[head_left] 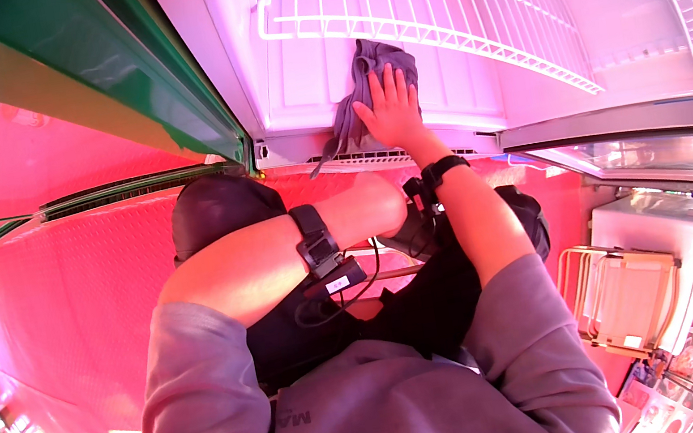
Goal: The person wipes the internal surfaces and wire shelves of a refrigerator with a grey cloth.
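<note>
My right hand point(395, 112) lies with fingers stretched over a crumpled dark grey cloth point(363, 78) on the white cabinet's inner floor point(452, 95), below a white wire shelf point(433, 44). A loose corner of the cloth hangs over the front edge. My left hand point(378, 204) is lower, beside my right wrist at knee level; its fingers are mostly hidden, so I cannot tell what they hold or touch. Black straps with small devices point(329, 269) are on both my wrists.
A green-framed glass door point(117, 81) stands open at upper left, and another door panel point(628, 163) extends to the right. A red textured floor point(62, 307) surrounds me. A folded metal-framed chair point(623, 300) and a pale box point(642, 219) stand at lower right. My bent knees are below the cabinet.
</note>
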